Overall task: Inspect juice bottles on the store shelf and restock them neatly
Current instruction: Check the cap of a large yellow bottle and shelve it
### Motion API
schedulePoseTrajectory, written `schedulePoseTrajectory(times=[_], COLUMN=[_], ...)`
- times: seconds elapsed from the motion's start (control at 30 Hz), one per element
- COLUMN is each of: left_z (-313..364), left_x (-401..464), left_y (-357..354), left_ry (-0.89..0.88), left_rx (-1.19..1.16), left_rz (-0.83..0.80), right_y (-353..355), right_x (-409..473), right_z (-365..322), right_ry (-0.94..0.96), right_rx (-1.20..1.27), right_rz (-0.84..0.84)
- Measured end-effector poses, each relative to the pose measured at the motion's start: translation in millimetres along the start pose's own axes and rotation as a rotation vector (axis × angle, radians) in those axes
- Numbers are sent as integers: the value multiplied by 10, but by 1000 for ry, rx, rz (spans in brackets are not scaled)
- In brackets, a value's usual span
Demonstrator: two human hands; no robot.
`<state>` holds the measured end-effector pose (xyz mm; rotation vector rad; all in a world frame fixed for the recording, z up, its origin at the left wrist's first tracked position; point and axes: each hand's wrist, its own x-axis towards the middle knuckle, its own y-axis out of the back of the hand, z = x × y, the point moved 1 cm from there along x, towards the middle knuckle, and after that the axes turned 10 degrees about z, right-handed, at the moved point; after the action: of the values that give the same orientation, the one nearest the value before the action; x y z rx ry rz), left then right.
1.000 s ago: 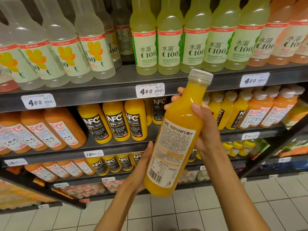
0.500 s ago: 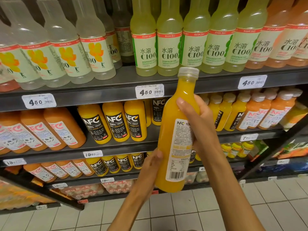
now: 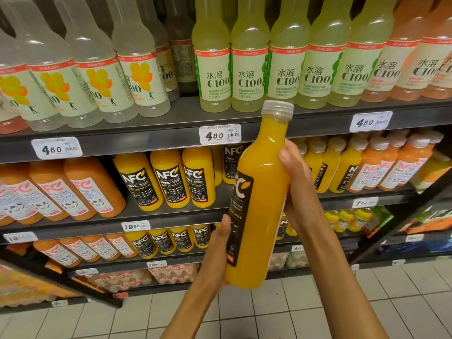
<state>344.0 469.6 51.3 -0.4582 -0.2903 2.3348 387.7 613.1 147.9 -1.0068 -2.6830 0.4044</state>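
I hold a tall NFC orange juice bottle [image 3: 263, 204] upright in front of the shelves, its black front label turned to the left. My right hand [image 3: 297, 187] grips its upper body from the right side. My left hand [image 3: 216, 248] holds the lower part from the left, thumb up along the label. The bottle's clear cap sits level with the upper shelf edge. Behind it, a row of matching NFC bottles [image 3: 168, 179] stands on the middle shelf [image 3: 171, 217], with a gap to their right.
Pale C100 bottles [image 3: 249, 77] fill the top shelf. Orange-pink NFC bottles [image 3: 80, 192] stand at left, smaller bottles [image 3: 342, 167] at right. Price tags line the shelf edges [image 3: 220, 134]. Lower shelves carry more juice. White tiled floor [image 3: 318, 314] lies below.
The bottle has been turned about its axis: the white back label faced me, now the black front label shows at left. It also went from tilted to nearly upright.
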Motion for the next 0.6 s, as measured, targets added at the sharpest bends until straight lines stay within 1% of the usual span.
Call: schedulePoseTrajectory(times=[0.07, 0.13, 0.2, 0.27, 0.37, 0.43, 0.53, 0.6], left_z=[25, 9, -34, -46, -10, 12, 10, -19], left_x=[-4, -8, -14, -18, 5, 33, 88, 117], left_y=[-38, -59, -49, -28, -31, -55, -65, -56], left_ry=[-94, -101, -91, -62, 49, 113, 158, 136], left_rx=[76, 112, 98, 70, 18, -25, -57, -60], left_rz=[16, 55, 52, 24, -24, -65, -77, -43], right_y=[4, 12, 33, 75, 94, 81, 56, 73], right_x=[-21, -23, -7, -1, -17, -18, -16, 5], right_z=[9, 21, 16, 21, 73, 112, 102, 67], right_ry=[32, 1, -49, -83, -125, -118, -90, -80], right_rx=[-91, -111, -81, -27, 123, 198, 162, 22], right_rz=[41, 61, 42, 8, -76, -122, -117, -88])
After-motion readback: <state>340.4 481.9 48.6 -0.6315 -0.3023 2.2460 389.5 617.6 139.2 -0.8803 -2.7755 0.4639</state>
